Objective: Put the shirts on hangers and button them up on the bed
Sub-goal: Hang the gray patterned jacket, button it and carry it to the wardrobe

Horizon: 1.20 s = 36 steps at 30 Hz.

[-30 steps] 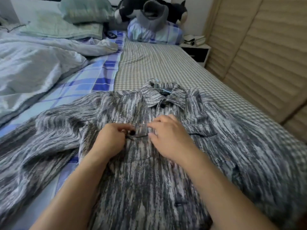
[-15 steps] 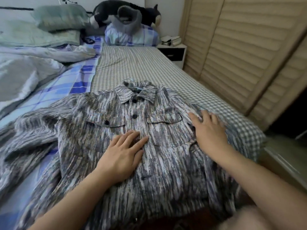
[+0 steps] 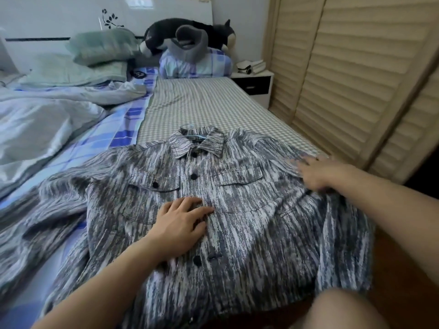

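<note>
Since a moment ago the right hand [image 3: 316, 174] has slid farther out to the shirt's [image 3: 249, 210] shoulder at the right of the frame, fingers spread but blurred, while the left hand [image 3: 180, 224] stays flat and open on the placket at centre. Buttoned at collar and chest, the shirt lies face up across the bed [image 3: 209, 108], a hanger hook [image 3: 187, 128] peeking from its collar.

Matt woven cloth shirt [image 3: 249, 210] with glossy dark buttons [image 3: 194, 176]; slatted wooden doors [image 3: 356, 79].
</note>
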### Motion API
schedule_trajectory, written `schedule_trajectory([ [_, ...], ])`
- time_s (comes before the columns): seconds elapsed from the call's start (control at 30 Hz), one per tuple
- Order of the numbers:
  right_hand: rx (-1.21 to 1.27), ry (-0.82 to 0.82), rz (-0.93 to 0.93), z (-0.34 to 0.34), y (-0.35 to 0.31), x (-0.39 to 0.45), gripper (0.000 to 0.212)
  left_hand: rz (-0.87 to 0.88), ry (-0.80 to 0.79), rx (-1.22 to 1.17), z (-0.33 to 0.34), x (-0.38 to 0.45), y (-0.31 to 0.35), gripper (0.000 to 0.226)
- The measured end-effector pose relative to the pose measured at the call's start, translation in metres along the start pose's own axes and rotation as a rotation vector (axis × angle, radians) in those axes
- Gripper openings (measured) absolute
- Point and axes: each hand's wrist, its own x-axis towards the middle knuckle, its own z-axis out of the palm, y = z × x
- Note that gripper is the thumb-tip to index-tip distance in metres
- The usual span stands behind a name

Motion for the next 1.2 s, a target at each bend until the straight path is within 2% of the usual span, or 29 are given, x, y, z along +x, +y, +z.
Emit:
schedule_trajectory([
  [0.07, 0.280, 0.030, 0.115, -0.029, 0.004, 0.005, 0.056, -0.029, 0.003, -0.010, -0.003, 0.003, 0.006, 0.050],
  [0.13, 0.537, 0.256, 0.299, -0.042, 0.003, 0.013, 0.049, -0.028, 0.028, 0.028, 0.004, 0.001, 0.009, 0.059],
  [0.17, 0.562, 0.405, 0.370, -0.041, -0.009, 0.009, 0.051, -0.025, 0.043, 0.048, 0.010, -0.001, 0.010, 0.062],
  [0.2, 0.507, 0.546, 0.343, -0.035, -0.029, -0.002, 0.052, -0.028, 0.055, 0.054, 0.015, -0.003, 0.010, 0.064],
  [0.27, 0.465, 0.793, 0.093, -0.012, -0.080, -0.016, 0.055, -0.038, 0.070, 0.050, 0.020, -0.002, 0.008, 0.065],
  [0.3, 0.532, 0.798, -0.060, -0.005, -0.106, -0.024, 0.057, -0.041, 0.070, 0.051, 0.022, 0.000, 0.007, 0.064],
  [0.37, 0.710, 0.643, -0.267, 0.004, -0.140, -0.028, 0.052, -0.033, 0.082, 0.054, 0.022, 0.001, 0.007, 0.062],
  [0.43, 0.679, 0.446, -0.314, 0.017, -0.151, -0.019, 0.047, -0.036, 0.092, 0.051, 0.023, 0.000, 0.009, 0.060],
  [0.5, 0.651, 0.440, -0.261, 0.028, -0.149, -0.005, 0.041, -0.039, 0.102, 0.046, 0.022, -0.003, 0.010, 0.058],
  [0.57, 0.762, 0.513, -0.229, 0.025, -0.142, 0.006, 0.022, -0.041, 0.122, 0.031, 0.019, -0.006, 0.013, 0.058],
  [0.6, 0.822, 0.494, -0.224, 0.021, -0.138, 0.012, 0.018, -0.046, 0.126, 0.021, 0.017, -0.007, 0.014, 0.058],
  [0.67, 0.951, 0.397, -0.213, 0.013, -0.128, 0.019, 0.020, -0.069, 0.097, -0.026, 0.007, -0.003, 0.016, 0.055],
  [0.77, 1.159, 0.245, -0.196, 0.009, -0.120, 0.027, 0.033, -0.103, 0.144, -0.180, -0.013, 0.028, 0.019, 0.030],
  [0.83, 1.201, 0.154, -0.150, 0.009, -0.122, 0.036, 0.041, -0.103, 0.236, -0.312, -0.023, 0.055, 0.031, 0.019],
  [0.9, 1.199, 0.126, -0.107, 0.009, -0.125, 0.047, 0.042, -0.114, 0.258, -0.386, -0.024, 0.081, 0.054, 0.018],
  [1.0, 1.208, 0.078, -0.053, 0.006, -0.128, 0.058, 0.034, -0.177, 0.263, -0.371, -0.008, 0.111, 0.084, 0.023],
  [1.1, 1.299, -0.007, -0.014, 0.003, -0.131, 0.066, 0.028, -0.328, 0.320, -0.284, 0.012, 0.124, 0.103, 0.031],
  [1.2, 1.344, -0.060, 0.002, 0.002, -0.132, 0.068, 0.028, -0.424, 0.411, -0.242, 0.020, 0.125, 0.115, 0.022],
])
